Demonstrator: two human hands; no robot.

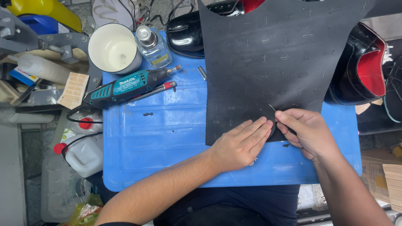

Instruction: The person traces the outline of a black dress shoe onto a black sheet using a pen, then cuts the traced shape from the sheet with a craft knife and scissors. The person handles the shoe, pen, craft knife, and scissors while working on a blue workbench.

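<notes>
Both hands: we work at the worktop's (159, 138) near edge, right of middle.
Left hand (243, 144): fingers together and flat, pressing down the rubber sheet's (276, 58) near edge.
Right hand (303, 129): pinched on a thin pointed tool (272, 107), tip touching the sheet.
Sheet: black, embossed, spread from near edge to far edge, overhanging the far side.
Handling: we judge it limp, light, grippy; best pinned flat beside the tool, or lifted by an edge.
Left side: teal rotary tool (125, 86); beyond it a white cup (114, 48) and a clear bottle (153, 46).
Far edge: black shoes (362, 67) with red lining.
</notes>
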